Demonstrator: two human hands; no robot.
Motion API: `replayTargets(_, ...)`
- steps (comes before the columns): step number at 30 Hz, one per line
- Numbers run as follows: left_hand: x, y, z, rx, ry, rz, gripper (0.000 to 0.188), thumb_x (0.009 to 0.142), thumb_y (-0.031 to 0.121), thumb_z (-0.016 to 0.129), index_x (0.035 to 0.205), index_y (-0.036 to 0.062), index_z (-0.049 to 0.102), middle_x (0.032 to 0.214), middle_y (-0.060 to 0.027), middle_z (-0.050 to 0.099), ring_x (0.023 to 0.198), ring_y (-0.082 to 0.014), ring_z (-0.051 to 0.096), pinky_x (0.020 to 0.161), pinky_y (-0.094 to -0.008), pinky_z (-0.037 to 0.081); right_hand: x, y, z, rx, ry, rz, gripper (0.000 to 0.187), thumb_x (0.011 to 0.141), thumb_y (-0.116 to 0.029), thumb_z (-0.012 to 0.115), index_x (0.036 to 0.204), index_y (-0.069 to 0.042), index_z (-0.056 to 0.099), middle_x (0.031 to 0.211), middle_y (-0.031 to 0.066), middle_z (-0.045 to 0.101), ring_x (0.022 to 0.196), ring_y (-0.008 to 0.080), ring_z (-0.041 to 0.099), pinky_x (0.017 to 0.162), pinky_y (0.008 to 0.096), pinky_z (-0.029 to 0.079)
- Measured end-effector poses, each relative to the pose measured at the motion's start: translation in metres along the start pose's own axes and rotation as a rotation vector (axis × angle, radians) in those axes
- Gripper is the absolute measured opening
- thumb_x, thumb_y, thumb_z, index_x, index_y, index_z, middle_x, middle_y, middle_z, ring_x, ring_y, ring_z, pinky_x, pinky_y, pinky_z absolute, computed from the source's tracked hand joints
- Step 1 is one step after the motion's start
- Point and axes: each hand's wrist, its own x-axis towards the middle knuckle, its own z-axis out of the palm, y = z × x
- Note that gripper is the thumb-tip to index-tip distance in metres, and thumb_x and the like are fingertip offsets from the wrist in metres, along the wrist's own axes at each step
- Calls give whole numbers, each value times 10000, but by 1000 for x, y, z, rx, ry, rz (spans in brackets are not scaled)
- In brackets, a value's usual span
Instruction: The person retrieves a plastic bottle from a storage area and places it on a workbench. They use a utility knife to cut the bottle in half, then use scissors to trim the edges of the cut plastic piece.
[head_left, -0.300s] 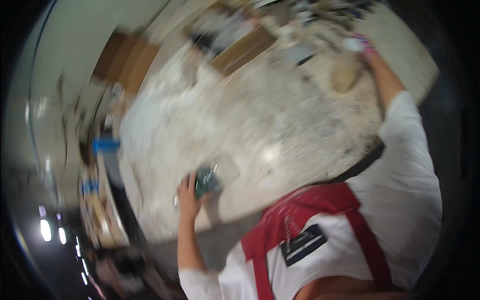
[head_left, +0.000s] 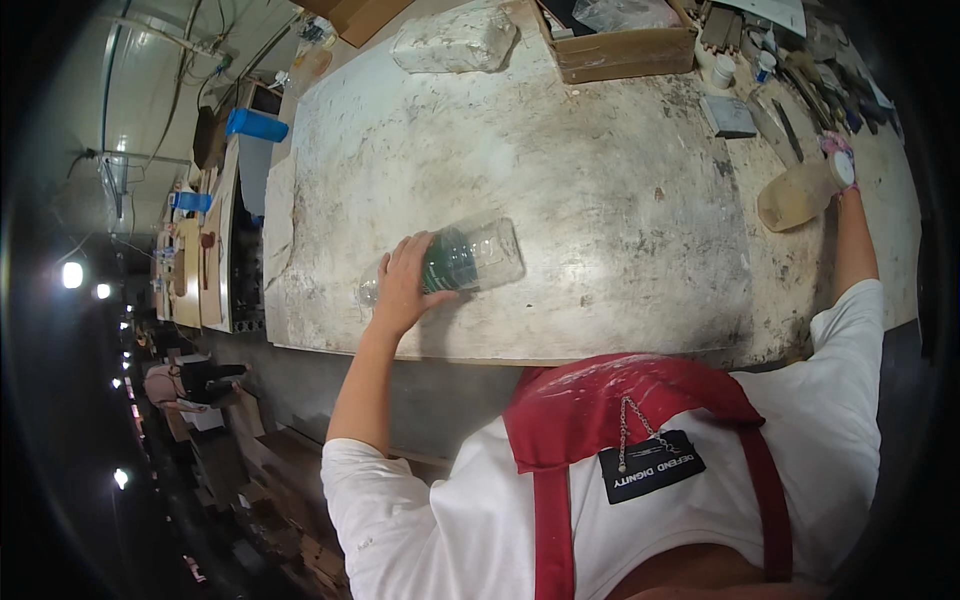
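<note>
A clear plastic bottle (head_left: pixel 485 252) with a green label lies on its side on the pale, stained worktable (head_left: pixel 600 190). My left hand (head_left: pixel 405 280) is closed around its labelled middle, the clear base pointing right. Far to the right, a translucent yellowish jar (head_left: pixel 793 198) with a white lid leans or lies near the table's right side. My right hand (head_left: pixel 838 148), with pink on its fingers, is closed at the white lid; the hand is small here and its grip partly hidden.
A white wrapped block (head_left: pixel 455 42) and a cardboard box (head_left: pixel 628 55) holding clear plastic stand at the back. Hand tools (head_left: pixel 825 90), small tubs (head_left: pixel 723 70) and a grey block (head_left: pixel 728 117) crowd the back right. A person (head_left: pixel 190 383) is beyond the table at left.
The head view has turned and steadied, so the table now looks level. My left hand stays on the bottle, and my right hand is now right by the jar's lid.
</note>
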Motion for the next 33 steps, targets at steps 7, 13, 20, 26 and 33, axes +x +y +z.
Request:
replayTargets(7,-21,2,-14,70,2,-56,935,577,413,802,1357,117,379,1362,-119,417,1251,-313,394,1011,-518,271,-114,-87,64,-891,318,-257,303,875,-206,550,1115,-37,625,1195,102,579,1089,200,536,956,302,399)
replayTargets(13,-9,-5,3,34,89,22,903,595,415,788,1356,145,385,1334,-92,424,1242,-304,394,1009,-529,275,-374,-143,44,75,292,316,374,838,-215,582,1163,-30,584,1114,66,587,1072,164,519,913,300,418)
replayTargets(20,-8,-6,11,11,154,76,941,563,413,806,1348,105,390,1365,-118,417,1266,-290,377,1020,-514,266,-362,-352,393,-159,-746,-290,216,853,-250,570,942,-91,685,1015,41,600,932,189,532,798,318,436)
replayTargets(26,-11,-5,7,107,193,24,976,538,406,824,1353,94,385,1308,-140,449,1253,-307,390,1012,-549,262,-305,-404,547,109,-903,-66,157,733,-151,675,862,-65,701,690,0,636,579,86,530,556,238,444)
replayTargets(33,-13,-17,20,-14,273,48,1076,514,417,832,1395,80,312,1260,-145,469,1208,-311,423,995,-564,268,-288,-424,566,127,-1023,194,92,714,-73,648,778,-30,698,644,-3,624,496,33,469,437,186,349)
